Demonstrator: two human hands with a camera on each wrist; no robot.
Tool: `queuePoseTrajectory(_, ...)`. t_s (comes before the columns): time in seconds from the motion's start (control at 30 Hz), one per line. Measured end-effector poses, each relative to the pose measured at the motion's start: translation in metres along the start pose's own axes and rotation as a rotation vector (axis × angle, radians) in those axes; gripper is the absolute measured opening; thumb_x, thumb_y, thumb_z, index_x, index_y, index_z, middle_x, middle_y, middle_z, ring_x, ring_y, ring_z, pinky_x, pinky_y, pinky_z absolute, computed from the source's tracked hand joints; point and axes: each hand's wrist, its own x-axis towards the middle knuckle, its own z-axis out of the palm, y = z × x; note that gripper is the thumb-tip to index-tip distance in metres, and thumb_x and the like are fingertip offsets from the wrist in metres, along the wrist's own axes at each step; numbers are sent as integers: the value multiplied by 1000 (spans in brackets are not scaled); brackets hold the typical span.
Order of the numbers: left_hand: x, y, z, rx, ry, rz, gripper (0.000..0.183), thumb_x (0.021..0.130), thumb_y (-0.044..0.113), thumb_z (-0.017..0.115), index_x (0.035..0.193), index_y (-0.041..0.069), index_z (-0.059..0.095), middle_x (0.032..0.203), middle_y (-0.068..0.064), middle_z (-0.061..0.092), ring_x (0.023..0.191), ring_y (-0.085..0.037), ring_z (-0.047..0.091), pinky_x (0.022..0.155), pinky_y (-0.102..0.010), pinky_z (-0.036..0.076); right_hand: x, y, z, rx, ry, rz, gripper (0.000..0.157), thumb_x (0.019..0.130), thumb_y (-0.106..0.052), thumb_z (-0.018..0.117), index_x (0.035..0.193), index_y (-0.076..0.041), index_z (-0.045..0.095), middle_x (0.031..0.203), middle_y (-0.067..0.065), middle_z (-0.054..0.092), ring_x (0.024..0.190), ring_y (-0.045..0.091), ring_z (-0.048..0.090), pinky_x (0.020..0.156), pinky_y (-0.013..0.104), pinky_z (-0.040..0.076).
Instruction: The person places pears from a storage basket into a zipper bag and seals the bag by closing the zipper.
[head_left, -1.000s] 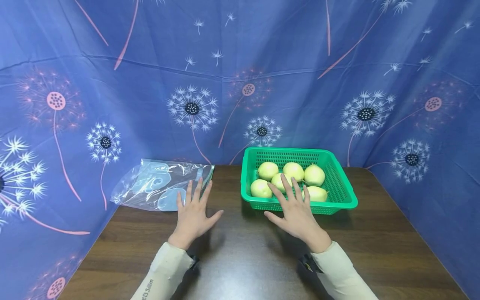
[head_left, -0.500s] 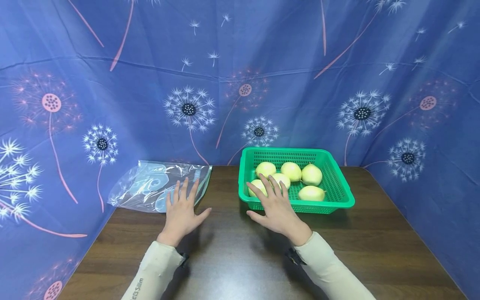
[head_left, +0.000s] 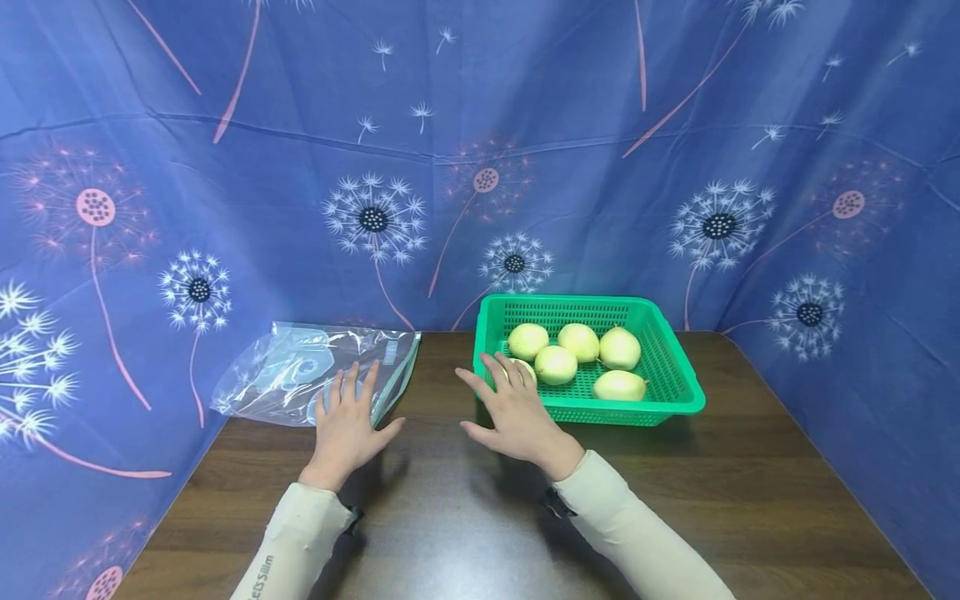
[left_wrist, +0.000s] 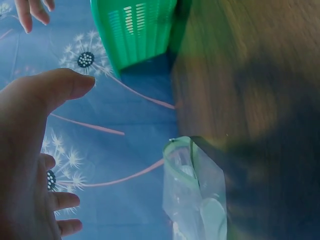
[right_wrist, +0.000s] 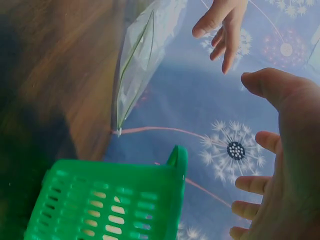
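Just behind the basket [head_left: 600, 410] hangs blue cloth [head_left: 585, 192].

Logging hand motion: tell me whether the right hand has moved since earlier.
Yes, the right hand has shifted left relative to the green basket, toward its near-left corner.

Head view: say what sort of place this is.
Likely a small indoor work corner, screened off: a dandelion-print cloth hangs behind and along both sides of a brown table, which bears a green basket and a clear bag.
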Motion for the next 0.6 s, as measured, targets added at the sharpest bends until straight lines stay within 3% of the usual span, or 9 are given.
queuePoseTrajectory(0.17, 0, -7, 4, -6, 4, -6, 95, 72, 57, 65, 146, 16, 20, 143, -21, 25, 130, -43, 19, 95, -67, 15, 7, -5, 7, 6, -2, -19, 65, 84, -48, 55, 139, -21, 35, 139, 16, 31, 129, 35, 25, 101, 53, 24)
queuePoseTrajectory(0.37, 1, -13, 7, -3, -15, -22, 97, 72, 57, 65, 146, 17, 18, 142, -22, 27, 129, -44, 20, 95, -66, 17, 16, -10, 17, 13, 54, -63, 61, 81, -42, 59, 134, -17, 41, 131, 17, 38, 121, 33, 34, 96, 50, 31)
queuePoseTrajectory(0.6, 4, -16, 16, -2, -32, -10, 95, 72, 54, 68, 145, 13, 23, 139, -24, 30, 127, -45, 23, 94, -67, 20, 27, -15, 31, -39, 82, -110, 58, 80, -37, 62, 130, -15, 43, 126, 18, 42, 115, 34, 40, 95, 48, 34)
